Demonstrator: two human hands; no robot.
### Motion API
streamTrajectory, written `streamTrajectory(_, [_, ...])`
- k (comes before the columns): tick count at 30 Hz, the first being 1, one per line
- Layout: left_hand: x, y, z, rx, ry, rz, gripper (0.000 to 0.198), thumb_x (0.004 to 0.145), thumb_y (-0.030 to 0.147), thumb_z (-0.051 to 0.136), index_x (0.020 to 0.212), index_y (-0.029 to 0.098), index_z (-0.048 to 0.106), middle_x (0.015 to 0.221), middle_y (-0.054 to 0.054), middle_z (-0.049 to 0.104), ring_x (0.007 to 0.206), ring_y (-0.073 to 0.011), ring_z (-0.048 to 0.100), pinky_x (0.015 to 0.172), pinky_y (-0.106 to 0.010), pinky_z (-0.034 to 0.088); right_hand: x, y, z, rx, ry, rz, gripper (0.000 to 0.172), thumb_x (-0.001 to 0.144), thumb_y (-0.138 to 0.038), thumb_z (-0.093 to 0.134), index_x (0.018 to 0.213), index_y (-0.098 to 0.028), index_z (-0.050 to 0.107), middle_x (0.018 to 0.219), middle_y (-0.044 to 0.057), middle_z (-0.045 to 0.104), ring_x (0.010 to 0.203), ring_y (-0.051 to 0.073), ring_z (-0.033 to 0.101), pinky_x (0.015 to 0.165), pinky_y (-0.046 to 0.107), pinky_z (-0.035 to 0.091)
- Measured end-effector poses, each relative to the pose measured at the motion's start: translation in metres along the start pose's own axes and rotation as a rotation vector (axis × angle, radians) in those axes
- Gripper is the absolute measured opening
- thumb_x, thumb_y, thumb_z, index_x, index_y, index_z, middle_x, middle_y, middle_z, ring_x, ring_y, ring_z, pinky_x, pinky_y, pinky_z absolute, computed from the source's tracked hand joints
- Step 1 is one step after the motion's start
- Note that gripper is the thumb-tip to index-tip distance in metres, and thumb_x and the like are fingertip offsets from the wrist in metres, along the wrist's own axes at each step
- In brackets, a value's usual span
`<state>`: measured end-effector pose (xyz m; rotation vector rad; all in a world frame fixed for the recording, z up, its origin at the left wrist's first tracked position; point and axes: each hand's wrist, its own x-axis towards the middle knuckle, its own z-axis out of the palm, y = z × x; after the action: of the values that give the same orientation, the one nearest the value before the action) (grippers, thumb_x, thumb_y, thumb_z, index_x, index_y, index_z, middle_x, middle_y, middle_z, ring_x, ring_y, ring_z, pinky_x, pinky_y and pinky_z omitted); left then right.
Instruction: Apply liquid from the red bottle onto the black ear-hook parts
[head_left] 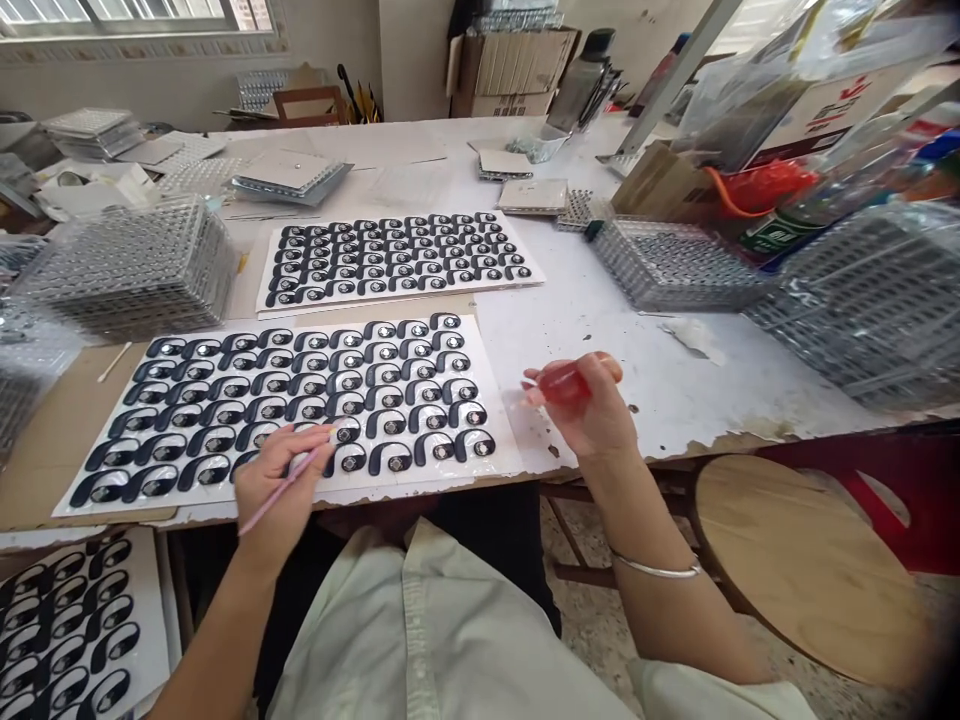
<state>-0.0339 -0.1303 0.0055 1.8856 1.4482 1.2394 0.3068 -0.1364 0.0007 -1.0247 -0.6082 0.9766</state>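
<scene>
My left hand (274, 490) is closed around a thin pink stick (279, 492), its fingertips over the near edge of a white sheet (499, 440). Rows of black curved stickers (390, 458), each with a small round shiny centre, cover that sheet. Right of the sheet, my right hand (600, 415) is raised above the table, fingers wrapped around a translucent red object (564, 385), possibly a small soft bottle. Blur and the fingers hide its exact shape. A second sheet (401, 255) with the same black stickers lies just behind the first.
Stacked clear plastic trays (142, 265) stand at the left, with more trays (675, 262) at the right. A cotton swab (114, 362) lies left of the sheet. Crumpled tissue (691, 338) is on the white table (585, 300). A round wooden stool (795, 560) stands at the lower right.
</scene>
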Motion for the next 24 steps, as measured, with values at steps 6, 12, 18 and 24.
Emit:
streamTrajectory(6, [-0.006,0.035,0.058,0.042,-0.189,0.516,0.012,0.086,0.010,0.057,0.090,0.020,0.062,0.094,-0.003,0.074,0.074,-0.0161,0.066,0.090,-0.044,0.046,0.004,0.013,0.041,0.042,0.073,-0.025,0.056,0.064,-0.074,0.063,0.083,-0.022,0.054,0.067,-0.003,0.057,0.043,0.010,0.054,0.031,0.022,0.034])
streamTrajectory(12, [-0.009,0.031,0.074,0.174,-0.230,0.593,0.019,0.085,0.004,0.052,0.095,0.020,0.057,0.097,-0.003,0.073,0.073,-0.0157,0.059,0.092,-0.044,0.041,-0.011,0.030,0.062,-0.028,-0.023,-0.063,0.052,0.066,-0.070,0.063,0.086,-0.021,0.061,0.068,0.000,0.056,0.050,0.013,0.055,0.032,0.024,0.035])
streamTrajectory(18, [-0.014,0.027,0.079,0.236,-0.215,0.626,0.019,0.085,0.003,0.053,0.097,0.017,0.058,0.098,-0.005,0.073,0.071,-0.0156,0.056,0.093,-0.045,0.042,-0.028,0.034,0.062,-0.280,-0.019,-0.383,0.033,0.073,-0.053,0.068,0.081,-0.021,0.064,0.073,0.002,0.061,0.061,0.016,0.060,0.050,0.029,0.049])
streamTrajectory(24, [-0.016,0.035,0.081,0.298,-0.162,0.651,0.014,0.088,0.004,0.050,0.091,0.014,0.060,0.097,-0.008,0.073,0.066,-0.0149,0.054,0.088,-0.044,0.045,-0.035,0.035,0.065,-0.464,-0.139,-0.624,0.026,0.074,-0.042,0.070,0.081,-0.018,0.065,0.067,0.002,0.058,0.055,0.015,0.055,0.048,0.031,0.043])
